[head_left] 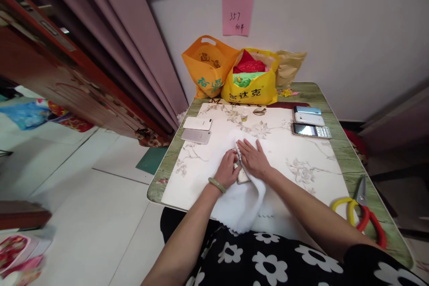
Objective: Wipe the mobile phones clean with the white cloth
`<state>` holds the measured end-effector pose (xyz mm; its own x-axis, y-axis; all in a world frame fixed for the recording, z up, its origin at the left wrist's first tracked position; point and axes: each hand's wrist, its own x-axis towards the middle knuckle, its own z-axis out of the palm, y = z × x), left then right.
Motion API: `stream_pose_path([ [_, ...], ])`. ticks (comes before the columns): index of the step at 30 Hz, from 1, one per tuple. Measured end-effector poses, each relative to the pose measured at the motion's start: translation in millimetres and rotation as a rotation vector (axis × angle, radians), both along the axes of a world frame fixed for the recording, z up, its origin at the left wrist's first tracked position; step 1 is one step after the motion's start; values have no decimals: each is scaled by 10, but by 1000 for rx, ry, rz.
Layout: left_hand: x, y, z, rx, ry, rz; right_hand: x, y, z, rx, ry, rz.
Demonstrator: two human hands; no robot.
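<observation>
My left hand (228, 170), with a pale green bangle at its wrist, curls its fingers and thumb on the left side of a light-coloured phone (243, 176). Under both hands spreads a white cloth (233, 209), with a fold of it lying over the phone's right part. My right hand (254, 159) rests flat on that fold, fingers stretched out. Much of the phone is hidden by the hands and cloth. Left of them lie a white phone (197, 124) and a grey phone (196, 136).
At the right lie a blue-grey phone (310, 110), a white phone (310, 119) and a keypad phone (311, 130). Large scissors (361, 210) are near the right edge. At the back stand an orange bag (209, 69) and a yellow bag (251, 91); a small bottle (244, 114) stands before them.
</observation>
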<state>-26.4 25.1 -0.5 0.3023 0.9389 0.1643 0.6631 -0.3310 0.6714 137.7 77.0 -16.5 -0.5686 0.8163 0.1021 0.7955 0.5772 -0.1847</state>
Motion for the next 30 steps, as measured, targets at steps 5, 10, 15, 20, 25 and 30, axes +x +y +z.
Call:
stream_pose_path([
  [5, 0, -6, -78, -25, -62, 50, 227, -479, -16, 38, 5, 5],
  [10, -11, -6, -140, -33, -28, 52, 357, -691, 12, 65, 5, 7],
  [15, -28, -39, -141, -40, 6, 26, 95, -195, 40, 41, 2, -26],
  [20, -73, -72, -119, -146, 43, -19, -51, -6, 22, 42, 15, -62],
  [25, -140, -47, -123, -179, 26, -71, 218, -441, 3, 72, 21, -21],
  [30, -162, -96, -122, -193, -34, -80, 358, -910, 126, 106, 31, 78],
])
